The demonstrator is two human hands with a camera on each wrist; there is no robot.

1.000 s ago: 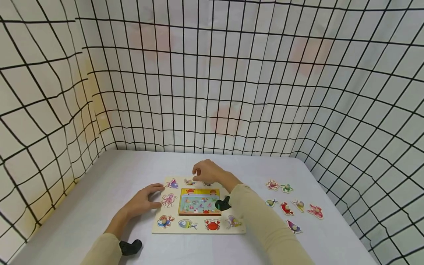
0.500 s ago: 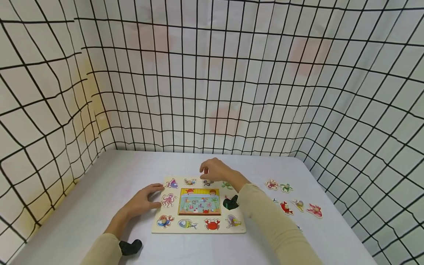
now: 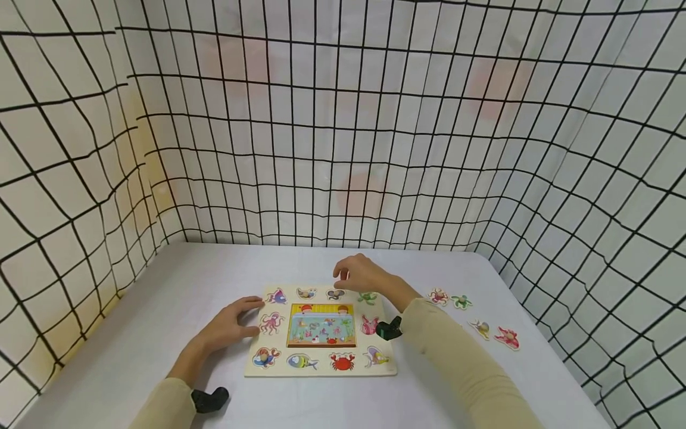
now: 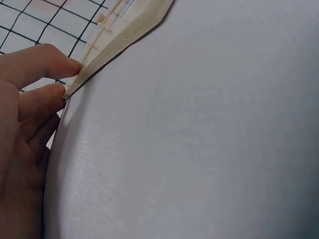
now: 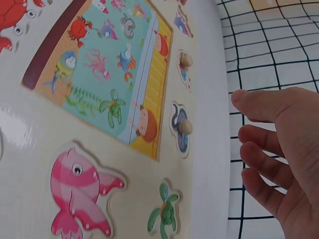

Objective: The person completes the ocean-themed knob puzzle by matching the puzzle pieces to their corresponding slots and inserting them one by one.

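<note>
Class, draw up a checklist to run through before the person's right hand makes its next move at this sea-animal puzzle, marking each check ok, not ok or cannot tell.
1. Right hand free: ok, it holds nothing.
2. Left hand at the board: ok, it touches the left edge.
3. Gray piece pressed fully flush: cannot tell; it lies at its slot, knob up.
4. Turtle slot vacant: ok, no knobbed piece sits in it.
5. Loose turtle piece in sight: ok, on the table right of the board.
6. Unblocked view of the table: not ok, the right sleeve hides part of it.
</note>
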